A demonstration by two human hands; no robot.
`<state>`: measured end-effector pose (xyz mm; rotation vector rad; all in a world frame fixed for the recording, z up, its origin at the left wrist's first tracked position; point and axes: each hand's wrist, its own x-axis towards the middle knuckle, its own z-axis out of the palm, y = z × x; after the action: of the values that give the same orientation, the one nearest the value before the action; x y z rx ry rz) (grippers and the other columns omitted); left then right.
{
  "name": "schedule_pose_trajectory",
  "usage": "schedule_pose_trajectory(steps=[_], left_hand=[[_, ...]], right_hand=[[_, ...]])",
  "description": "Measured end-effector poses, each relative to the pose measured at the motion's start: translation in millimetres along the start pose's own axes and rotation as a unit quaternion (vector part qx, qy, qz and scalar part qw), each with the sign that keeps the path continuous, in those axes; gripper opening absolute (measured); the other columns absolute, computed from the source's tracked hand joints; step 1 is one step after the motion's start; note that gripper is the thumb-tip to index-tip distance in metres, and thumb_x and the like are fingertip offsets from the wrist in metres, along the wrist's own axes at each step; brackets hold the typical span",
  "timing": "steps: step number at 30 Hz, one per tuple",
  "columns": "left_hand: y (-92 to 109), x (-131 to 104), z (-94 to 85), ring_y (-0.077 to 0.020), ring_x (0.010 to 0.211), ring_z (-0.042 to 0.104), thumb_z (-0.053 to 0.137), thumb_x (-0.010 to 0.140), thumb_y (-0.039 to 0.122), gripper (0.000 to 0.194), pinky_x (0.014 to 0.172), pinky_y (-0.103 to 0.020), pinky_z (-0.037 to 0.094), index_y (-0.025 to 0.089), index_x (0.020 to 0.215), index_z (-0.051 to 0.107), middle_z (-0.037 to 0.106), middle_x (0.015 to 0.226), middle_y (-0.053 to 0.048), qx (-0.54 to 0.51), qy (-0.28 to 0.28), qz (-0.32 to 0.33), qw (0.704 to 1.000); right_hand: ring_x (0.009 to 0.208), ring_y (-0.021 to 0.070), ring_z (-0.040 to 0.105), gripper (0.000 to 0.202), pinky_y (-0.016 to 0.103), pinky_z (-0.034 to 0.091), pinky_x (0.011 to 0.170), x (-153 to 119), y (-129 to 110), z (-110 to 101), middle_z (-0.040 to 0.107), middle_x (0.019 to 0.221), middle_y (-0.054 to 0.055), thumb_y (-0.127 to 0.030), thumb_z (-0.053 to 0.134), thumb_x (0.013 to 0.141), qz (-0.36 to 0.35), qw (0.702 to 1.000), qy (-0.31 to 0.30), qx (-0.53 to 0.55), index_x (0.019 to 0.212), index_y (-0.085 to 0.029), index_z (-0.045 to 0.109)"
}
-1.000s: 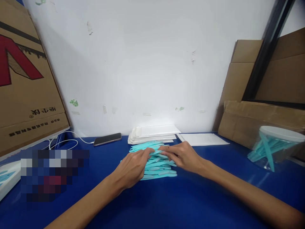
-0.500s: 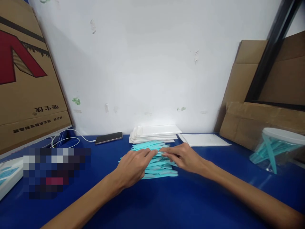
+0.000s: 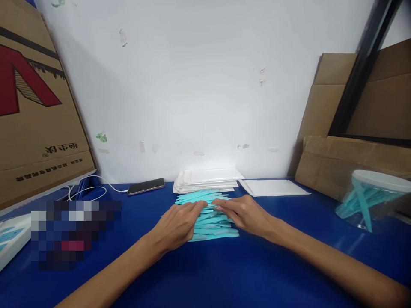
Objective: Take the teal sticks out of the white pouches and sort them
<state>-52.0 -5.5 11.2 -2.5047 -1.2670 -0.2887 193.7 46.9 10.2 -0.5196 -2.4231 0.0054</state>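
A pile of slim turquoise plastic sticks (image 3: 215,231), flat and tapered, lies on the blue table in front of me. My left hand (image 3: 180,224) rests over the pile's left side, its fingers closed on the sticks with thumb and forefinger together. From the right, my right hand (image 3: 245,214) pinches at sticks on the top of the pile. The two sets of fingertips are close together, almost meeting. My fingers hide how many sticks each hand grips. Just behind the pile is a stack of white flat packets (image 3: 205,177).
More white packets (image 3: 274,188) lie to the right of the stack. A clear jar with a white lid (image 3: 382,179) holds similar turquoise sticks. A phone (image 3: 146,186) with a white cable lies at the left, near a cardboard box (image 3: 64,124) and a white tray (image 3: 14,239).
Both hands stay over the pile, with the fingertips shifting slightly among the sticks. The view has moved a little; everything else stands as before.
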Motion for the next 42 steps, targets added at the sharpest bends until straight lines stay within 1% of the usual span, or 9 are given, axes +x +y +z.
schedule_pose_trajectory(steps=[5,8,14,20,24,29,33,37,42], left_hand=[[4,4,-2.2,-0.0252,0.08,0.072,0.032,0.102,0.024,0.02,0.063,-0.032,0.053,0.017,0.112,0.049,0.073,0.09,-0.008,-0.022,0.027,-0.046,0.998],[-2,4,-6.5,-0.0246,0.068,0.071,0.032,0.102,0.025,0.02,0.054,-0.03,0.048,0.018,0.109,0.05,0.073,0.083,-0.005,0.001,0.031,-0.045,0.999],[-16,-1,-12.7,-0.0228,0.072,0.072,0.036,0.094,0.01,0.027,0.055,-0.028,0.045,0.02,0.114,0.051,0.075,0.095,-0.006,0.029,0.044,-0.036,0.998],[-6,-2,-11.5,-0.0235,0.081,0.071,0.035,0.098,0.017,0.024,0.061,-0.031,0.046,0.02,0.119,0.047,0.073,0.103,-0.006,-0.018,0.038,-0.001,0.999],[4,-3,-15.8,-0.022,0.077,0.069,0.034,0.098,0.02,0.024,0.058,-0.031,0.043,0.021,0.117,0.048,0.072,0.099,-0.004,-0.033,0.011,0.013,0.999],[12,-3,-21.5,-0.0238,0.076,0.067,0.034,0.097,0.023,0.02,0.058,-0.033,0.042,0.021,0.111,0.049,0.07,0.096,-0.004,-0.038,-0.031,0.019,0.999],[17,-3,-24.0,-0.0228,0.07,0.064,0.033,0.1,0.029,0.018,0.059,-0.033,0.04,0.021,0.109,0.046,0.069,0.092,-0.003,-0.04,-0.048,0.02,0.998],[21,-3,-24.0,-0.0221,0.064,0.061,0.029,0.103,0.033,0.021,0.056,-0.032,0.036,0.021,0.104,0.045,0.068,0.086,-0.003,-0.022,-0.064,0.019,0.998],[23,-3,-20.5,-0.0226,0.063,0.061,0.026,0.104,0.036,0.025,0.056,-0.032,0.034,0.021,0.103,0.046,0.068,0.08,-0.003,-0.001,-0.071,0.013,0.997]], right_hand=[[0.048,0.01,0.054,0.034,0.02,0.038,0.051,2,10,-7,0.067,0.061,0.004,-0.029,0.043,0.103,-0.028,0.999,0.025,-0.023,0.118,-0.014,0.069],[0.048,0.0108,0.057,0.034,0.02,0.038,0.05,2,17,-12,0.068,0.062,0.005,-0.029,0.044,0.102,-0.027,0.998,0.035,-0.051,0.117,-0.013,0.07],[0.056,0.0127,0.066,0.031,0.021,0.039,0.054,1,30,-16,0.077,0.079,0.006,-0.029,0.046,0.103,0.014,0.997,0.025,-0.077,0.117,-0.018,0.071],[0.063,0.0166,0.07,0.033,0.024,0.045,0.058,1,39,-20,0.078,0.084,0.007,-0.034,0.045,0.103,0.039,0.991,0.001,-0.129,0.122,-0.021,0.07],[0.083,0.0229,0.074,0.035,0.029,0.051,0.072,5,51,-38,0.077,0.107,0.008,-0.036,0.045,0.102,0.088,0.988,-0.006,-0.127,0.121,-0.022,0.071],[0.05,0.0143,0.063,0.047,0.025,0.048,0.059,0,67,-72,0.075,0.076,0.003,-0.057,0.048,0.096,0.219,0.97,-0.107,0.003,0.106,-0.021,0.076],[0.049,0.0136,0.059,0.058,0.024,0.046,0.051,-20,81,-83,0.07,0.068,0.005,-0.068,0.053,0.087,0.302,0.928,-0.197,0.097,0.091,-0.016,0.077],[0.051,0.0134,0.058,0.059,0.023,0.046,0.05,-33,92,-79,0.069,0.067,0.007,-0.07,0.06,0.08,0.321,0.899,-0.252,0.157,0.084,-0.014,0.076],[0.057,0.0142,0.061,0.053,0.023,0.048,0.053,-33,91,-75,0.071,0.072,0.008,-0.065,0.067,0.078,0.316,0.898,-0.257,0.168,0.081,-0.013,0.076]])
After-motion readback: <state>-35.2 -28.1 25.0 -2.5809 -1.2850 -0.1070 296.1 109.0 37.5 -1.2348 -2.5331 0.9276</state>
